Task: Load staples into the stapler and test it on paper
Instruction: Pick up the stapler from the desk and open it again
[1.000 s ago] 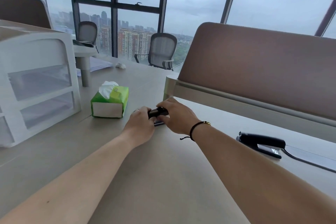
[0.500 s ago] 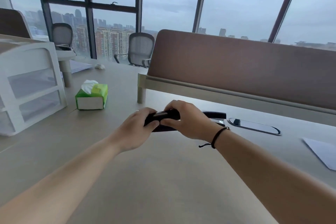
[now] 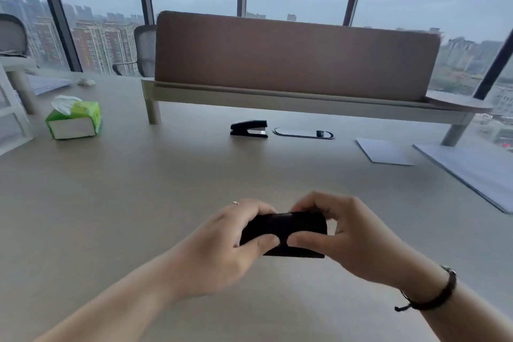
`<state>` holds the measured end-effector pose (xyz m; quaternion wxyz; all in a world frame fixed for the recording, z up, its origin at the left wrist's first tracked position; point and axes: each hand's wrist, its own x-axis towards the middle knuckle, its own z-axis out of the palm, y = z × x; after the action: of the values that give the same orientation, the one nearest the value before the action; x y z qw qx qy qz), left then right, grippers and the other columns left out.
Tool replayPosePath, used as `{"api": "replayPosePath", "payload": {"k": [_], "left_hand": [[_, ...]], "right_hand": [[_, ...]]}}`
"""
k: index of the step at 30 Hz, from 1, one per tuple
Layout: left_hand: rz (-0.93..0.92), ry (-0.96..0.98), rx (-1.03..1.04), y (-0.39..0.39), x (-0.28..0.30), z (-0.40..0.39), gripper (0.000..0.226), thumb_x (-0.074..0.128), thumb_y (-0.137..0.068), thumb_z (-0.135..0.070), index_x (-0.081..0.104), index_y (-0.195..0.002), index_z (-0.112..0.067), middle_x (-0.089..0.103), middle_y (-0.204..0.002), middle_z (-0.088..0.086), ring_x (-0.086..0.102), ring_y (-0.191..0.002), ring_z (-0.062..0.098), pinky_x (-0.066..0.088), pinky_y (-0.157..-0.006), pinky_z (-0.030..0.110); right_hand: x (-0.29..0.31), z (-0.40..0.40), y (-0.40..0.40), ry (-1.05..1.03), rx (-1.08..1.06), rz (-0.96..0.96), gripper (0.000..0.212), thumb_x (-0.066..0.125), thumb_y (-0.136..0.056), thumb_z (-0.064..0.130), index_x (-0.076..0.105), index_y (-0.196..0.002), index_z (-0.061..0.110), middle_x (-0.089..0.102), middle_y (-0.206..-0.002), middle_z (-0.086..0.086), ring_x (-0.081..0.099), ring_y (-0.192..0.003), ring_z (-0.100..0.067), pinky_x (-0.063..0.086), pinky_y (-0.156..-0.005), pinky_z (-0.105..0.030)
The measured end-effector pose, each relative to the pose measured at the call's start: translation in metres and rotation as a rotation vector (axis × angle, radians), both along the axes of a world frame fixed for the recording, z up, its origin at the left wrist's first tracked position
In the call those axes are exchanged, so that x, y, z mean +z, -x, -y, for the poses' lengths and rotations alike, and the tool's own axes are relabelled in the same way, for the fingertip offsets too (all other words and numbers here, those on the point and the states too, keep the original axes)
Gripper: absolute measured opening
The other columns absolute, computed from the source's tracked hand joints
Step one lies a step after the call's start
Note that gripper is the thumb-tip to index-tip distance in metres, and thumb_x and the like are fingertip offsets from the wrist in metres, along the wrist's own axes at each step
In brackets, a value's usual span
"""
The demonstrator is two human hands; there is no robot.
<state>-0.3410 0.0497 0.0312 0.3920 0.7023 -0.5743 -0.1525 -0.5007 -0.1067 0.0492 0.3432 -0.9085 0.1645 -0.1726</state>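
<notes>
Both hands — left hand (image 3: 219,247), right hand (image 3: 358,239) — are pinching a black stapler (image 3: 283,233) between their fingers above the desk (image 3: 138,203), loading seemingly just beginning — paper (image 3: 384,151) is lying untested, far beyond them.

One view only, worn on your head, wide-angle, so no second view overlaps it. It looks forward and slightly down across the desk (image 3: 138,203), straight at the brown divider panel (image 3: 294,55), which sits centred in the upper half. Windows rise behind the panel; desk surface fills everything in front of it. Your forearms enter from the bottom corners, and your left hand (image 3: 219,247) and right hand (image 3: 352,239) meet low and centre, nearest the lens, well in front of the panel. Left of the panel's near end the tissue box (image 3: 75,122) sits mid-distance. Edges bend with lens distortion; the hands are slightly blurred.
</notes>
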Motion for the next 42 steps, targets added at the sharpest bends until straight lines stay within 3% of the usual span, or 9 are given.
{"api": "replayPosePath", "payload": {"k": [3, 6, 12, 17, 24, 29, 34, 39, 42], "left_hand": [[0.036, -0.032, -0.059, 0.029, -0.009, -0.003, 0.021, 0.061, -0.095, -0.03, 0.057, -0.115, -0.037, 0.057, -0.093, -0.032, 0.053, -0.082, -0.015, 0.037, -0.067, 0.004], [0.097, -0.079, -0.078, 0.042, -0.012, -0.003, 0.022, 0.059, -0.096, -0.027, 0.057, -0.118, -0.031, 0.054, -0.095, -0.026, 0.049, -0.074, -0.022, 0.036, -0.067, 0.001], [0.131, -0.129, -0.044, 0.044, -0.017, -0.005, 0.022, 0.062, -0.093, -0.032, 0.057, -0.115, -0.035, 0.056, -0.089, -0.02, 0.052, -0.072, -0.014, 0.037, -0.065, 0.005], [0.117, -0.093, -0.027, 0.047, -0.02, 0.003, 0.018, 0.068, -0.088, -0.035, 0.06, -0.105, -0.037, 0.062, -0.091, -0.014, 0.055, -0.075, -0.004, 0.038, -0.063, 0.008], [0.266, -0.025, -0.029, 0.07, -0.021, 0.028, 0.035, 0.068, -0.082, -0.053, 0.062, -0.113, -0.036, 0.066, -0.103, -0.018, 0.058, -0.095, 0.0, 0.048, -0.084, 0.022], [0.142, 0.043, -0.046, 0.071, -0.018, 0.03, 0.021, 0.075, -0.083, -0.037, 0.067, -0.101, -0.031, 0.069, -0.092, -0.015, 0.062, -0.085, 0.001, 0.044, -0.069, 0.013], [-0.362, 0.227, -0.057, 0.054, -0.006, 0.016, 0.021, 0.072, -0.081, -0.02, 0.069, -0.101, -0.015, 0.076, -0.094, -0.003, 0.07, -0.088, 0.008, 0.053, -0.083, 0.019], [-0.502, 0.379, -0.05, 0.029, -0.01, -0.012, 0.043, 0.08, -0.07, -0.051, 0.071, -0.103, -0.024, 0.076, -0.097, 0.006, 0.07, -0.091, 0.014, 0.054, -0.088, 0.023], [-0.548, 0.435, -0.02, 0.014, -0.013, -0.028, 0.048, 0.082, -0.065, -0.054, 0.072, -0.102, -0.025, 0.076, -0.102, 0.013, 0.071, -0.098, 0.021, 0.055, -0.093, 0.028]], "right_hand": [[-0.019, -0.005, 0.032, -0.041, -0.027, 0.012, 0.029, 0.079, -0.067, 0.046, 0.07, -0.093, 0.037, 0.073, -0.088, 0.013, 0.068, -0.084, -0.007, 0.054, -0.081, -0.033], [-0.035, -0.007, 0.045, -0.058, -0.049, 0.011, 0.027, 0.08, -0.069, 0.043, 0.071, -0.094, 0.038, 0.073, -0.087, 0.015, 0.066, -0.079, -0.01, 0.054, -0.079, -0.034], [-0.053, -0.007, 0.053, -0.098, -0.103, 0.065, 0.04, 0.087, -0.068, 0.026, 0.068, -0.101, 0.039, 0.073, -0.089, 0.014, 0.056, -0.062, -0.011, 0.053, -0.072, -0.028], [-0.059, -0.005, 0.049, -0.17, -0.104, 0.079, 0.044, 0.087, -0.069, 0.021, 0.065, -0.105, 0.033, 0.076, -0.087, 0.008, 0.052, -0.061, -0.008, 0.053, -0.071, -0.033], [-0.061, -0.002, 0.051, -0.262, -0.08, 0.109, 0.046, 0.086, -0.062, 0.028, 0.064, -0.102, 0.038, 0.077, -0.085, 0.001, 0.059, -0.068, -0.017, 0.056, -0.074, -0.049], [-0.057, -0.001, 0.053, -0.267, -0.079, 0.08, 0.048, 0.091, -0.062, 0.023, 0.065, -0.101, 0.033, 0.077, -0.083, -0.005, 0.059, -0.066, -0.016, 0.055, -0.068, -0.044], [-0.055, 0.001, 0.054, -0.282, -0.082, 0.059, 0.033, 0.091, -0.064, 0.017, 0.071, -0.089, 0.022, 0.078, -0.082, -0.001, 0.052, -0.057, -0.007, 0.045, -0.059, -0.024], [-0.057, 0.0, 0.054, -0.261, -0.086, 0.076, 0.028, 0.092, -0.063, 0.021, 0.073, -0.084, 0.025, 0.079, -0.079, 0.002, 0.054, -0.06, -0.011, 0.045, -0.061, -0.027], [-0.057, 0.0, 0.054, -0.26, -0.082, 0.079, 0.029, 0.091, -0.063, 0.022, 0.073, -0.085, 0.028, 0.079, -0.079, 0.003, 0.057, -0.063, -0.014, 0.049, -0.064, -0.031]]}}
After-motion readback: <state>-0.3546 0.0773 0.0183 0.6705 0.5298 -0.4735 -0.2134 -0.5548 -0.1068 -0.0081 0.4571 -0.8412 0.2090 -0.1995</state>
